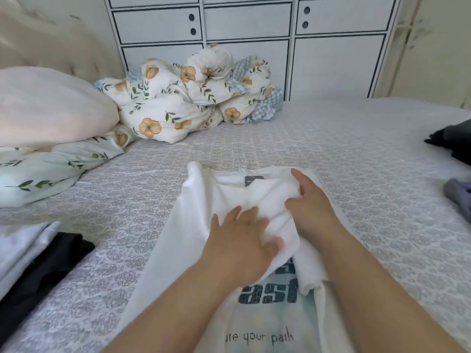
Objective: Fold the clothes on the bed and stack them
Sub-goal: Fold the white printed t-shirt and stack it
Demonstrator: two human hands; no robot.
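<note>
White T-shirt (163, 263), two hands (242, 238) pressing

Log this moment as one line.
step: folding sleeve | item: white T-shirt | left hand: pressing fold | right hand: grips sleeve | stack: not yet
</note>
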